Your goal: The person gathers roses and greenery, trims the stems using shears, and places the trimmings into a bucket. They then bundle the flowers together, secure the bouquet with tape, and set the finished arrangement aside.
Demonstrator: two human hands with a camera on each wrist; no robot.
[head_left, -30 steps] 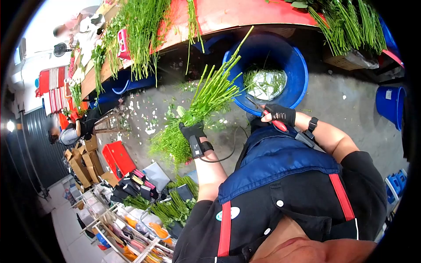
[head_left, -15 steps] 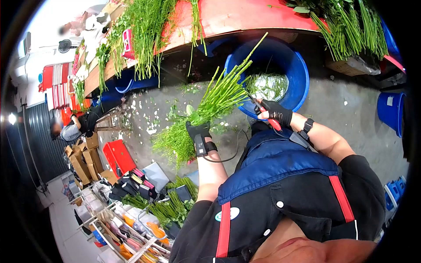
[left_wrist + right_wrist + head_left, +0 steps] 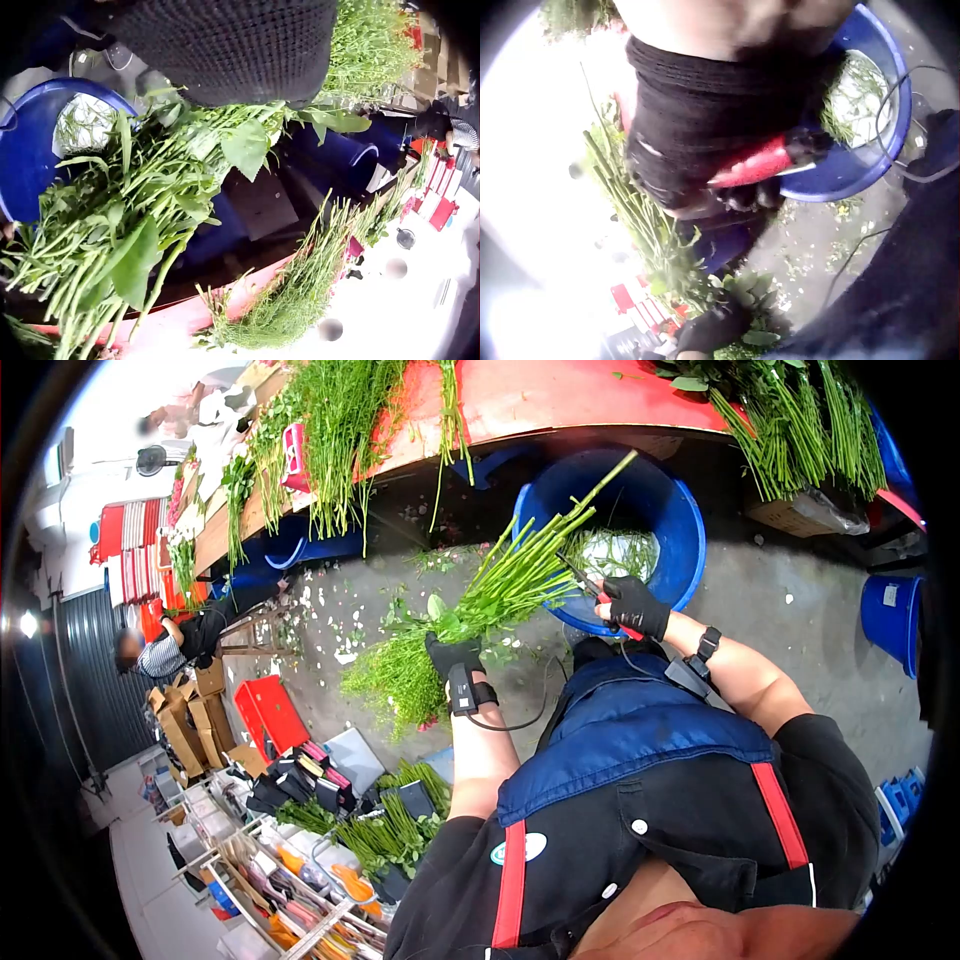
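Item: bunch of green stems (image 3: 470,620), one bundle, in hand. We hold it in the gloved left hand (image 3: 455,660), fingers wrapped round its middle. The leafy, feathery end hangs toward the near left; the bare cut ends point toward the far right, over the rim of the blue tub (image 3: 690,540). One long stem sticks out well past the others.

Item: red-handled shears (image 3: 608,605). We grip them in the gloved right hand (image 3: 635,608), fingers curled tight round the red handles. The blades sit at the stem ends of the bunch, just above the tub. From the right-wrist view the red handle (image 3: 754,165) shows under the glove; whether the blades are biting a stem we cannot tell.

Item: trimmings (image 3: 610,550), a loose heap of green offcuts lying in the bottom of the tub.

State of work, as we judge it: trimming is under way. The offcuts in the tub suggest cuts already made. The stem ends remain uneven, the long one especially, so levelling is left to do.

Surroundings: red workbench (image 3: 560,400) on the far side, with more green bunches hanging over its edge; scattered leaves on the concrete floor (image 3: 330,630); a second blue bucket (image 3: 890,605) at far right.
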